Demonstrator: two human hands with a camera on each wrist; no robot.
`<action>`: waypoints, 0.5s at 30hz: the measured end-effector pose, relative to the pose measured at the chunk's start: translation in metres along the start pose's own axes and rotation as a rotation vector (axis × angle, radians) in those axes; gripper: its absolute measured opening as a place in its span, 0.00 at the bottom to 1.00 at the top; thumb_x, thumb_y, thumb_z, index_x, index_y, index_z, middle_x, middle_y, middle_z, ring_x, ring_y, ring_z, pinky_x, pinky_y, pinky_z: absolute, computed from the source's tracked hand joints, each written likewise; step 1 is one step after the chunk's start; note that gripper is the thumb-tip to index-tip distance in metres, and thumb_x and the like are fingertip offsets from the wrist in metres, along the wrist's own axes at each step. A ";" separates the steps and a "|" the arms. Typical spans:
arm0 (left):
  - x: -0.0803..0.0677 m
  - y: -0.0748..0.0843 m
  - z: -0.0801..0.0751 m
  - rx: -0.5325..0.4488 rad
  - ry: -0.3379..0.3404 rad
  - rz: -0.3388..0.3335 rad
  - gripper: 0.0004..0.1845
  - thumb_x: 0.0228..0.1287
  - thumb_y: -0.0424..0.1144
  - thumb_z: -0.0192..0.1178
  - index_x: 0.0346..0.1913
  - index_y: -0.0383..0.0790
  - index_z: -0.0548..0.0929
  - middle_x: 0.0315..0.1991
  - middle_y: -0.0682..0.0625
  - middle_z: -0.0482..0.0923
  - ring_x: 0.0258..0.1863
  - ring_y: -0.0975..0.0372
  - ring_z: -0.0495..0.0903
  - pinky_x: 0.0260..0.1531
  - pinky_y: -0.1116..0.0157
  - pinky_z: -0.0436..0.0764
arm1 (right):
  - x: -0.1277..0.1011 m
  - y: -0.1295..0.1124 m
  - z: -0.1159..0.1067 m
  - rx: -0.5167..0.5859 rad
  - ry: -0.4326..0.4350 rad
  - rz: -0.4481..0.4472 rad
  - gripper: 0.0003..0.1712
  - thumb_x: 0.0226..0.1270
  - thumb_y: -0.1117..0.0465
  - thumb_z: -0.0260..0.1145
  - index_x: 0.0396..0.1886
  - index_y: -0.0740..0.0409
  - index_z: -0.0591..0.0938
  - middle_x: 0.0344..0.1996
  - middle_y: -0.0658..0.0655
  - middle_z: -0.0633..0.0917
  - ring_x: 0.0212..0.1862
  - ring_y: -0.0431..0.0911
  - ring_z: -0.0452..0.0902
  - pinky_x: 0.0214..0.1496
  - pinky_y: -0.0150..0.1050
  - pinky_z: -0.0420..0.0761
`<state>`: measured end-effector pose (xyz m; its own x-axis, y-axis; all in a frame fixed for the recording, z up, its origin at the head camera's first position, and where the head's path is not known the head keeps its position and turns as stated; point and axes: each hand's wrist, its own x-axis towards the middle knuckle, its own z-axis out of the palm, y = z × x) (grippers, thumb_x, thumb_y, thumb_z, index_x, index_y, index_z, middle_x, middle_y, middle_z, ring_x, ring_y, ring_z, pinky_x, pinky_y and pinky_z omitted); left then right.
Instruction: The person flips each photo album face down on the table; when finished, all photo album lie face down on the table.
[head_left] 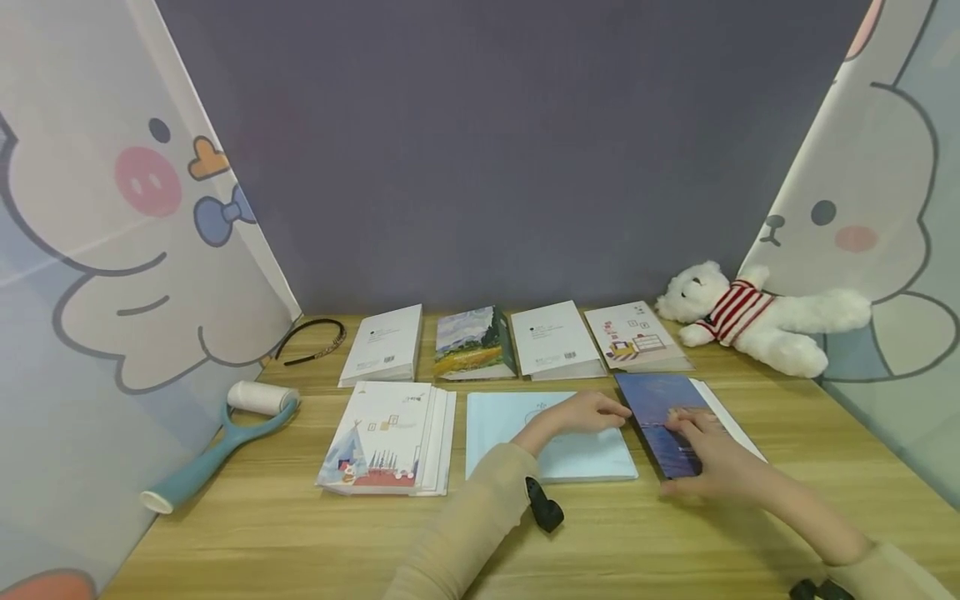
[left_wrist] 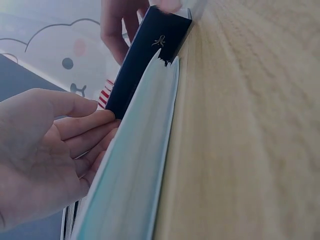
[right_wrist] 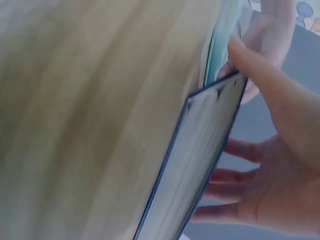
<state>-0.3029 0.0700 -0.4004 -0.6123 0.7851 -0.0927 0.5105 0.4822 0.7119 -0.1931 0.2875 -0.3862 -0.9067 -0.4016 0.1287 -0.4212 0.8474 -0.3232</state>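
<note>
A dark blue book [head_left: 651, 398] lies on the table at the right front, with a white book [head_left: 729, 417] partly showing from under it. My right hand [head_left: 705, 458] rests its fingertips on the blue cover, its thumb near the book's front left corner. In the right wrist view the fingers [right_wrist: 232, 190] look fairly straight along the cover. My left hand [head_left: 581, 412] hovers over a light blue book [head_left: 495, 437]. Its loosely bent fingertips [left_wrist: 102, 115] touch the dark blue book's left side in the left wrist view.
Behind stands a row of books: two white-backed ones, a landscape-painted one [head_left: 472, 346] and an illustrated one [head_left: 637, 337]. A white stack [head_left: 375, 442] lies front left. A lint roller [head_left: 217, 454], a headband [head_left: 341, 333] and a teddy bear [head_left: 780, 321] flank them.
</note>
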 end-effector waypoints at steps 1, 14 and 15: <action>0.000 0.000 0.000 0.002 0.001 -0.001 0.19 0.73 0.44 0.46 0.63 0.47 0.74 0.61 0.51 0.73 0.55 0.64 0.76 0.44 0.75 0.77 | 0.001 -0.001 0.001 -0.017 0.008 0.005 0.55 0.39 0.38 0.76 0.59 0.73 0.70 0.60 0.76 0.66 0.61 0.70 0.59 0.54 0.66 0.68; 0.000 -0.001 0.004 -0.112 0.033 -0.006 0.23 0.74 0.45 0.46 0.69 0.47 0.65 0.64 0.51 0.71 0.60 0.63 0.73 0.51 0.72 0.76 | 0.008 -0.005 -0.008 -0.113 0.127 -0.011 0.44 0.40 0.41 0.77 0.50 0.69 0.78 0.53 0.73 0.76 0.53 0.68 0.73 0.49 0.60 0.76; 0.000 0.000 0.004 -0.122 0.038 -0.008 0.24 0.74 0.45 0.45 0.70 0.46 0.64 0.64 0.51 0.70 0.60 0.63 0.73 0.52 0.72 0.76 | 0.008 -0.006 -0.008 -0.118 0.141 -0.017 0.44 0.40 0.41 0.77 0.50 0.70 0.79 0.52 0.73 0.77 0.52 0.67 0.74 0.48 0.60 0.77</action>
<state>-0.3000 0.0715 -0.4035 -0.6401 0.7647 -0.0740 0.4291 0.4358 0.7912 -0.1983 0.2818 -0.3753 -0.8900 -0.3706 0.2657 -0.4284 0.8791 -0.2088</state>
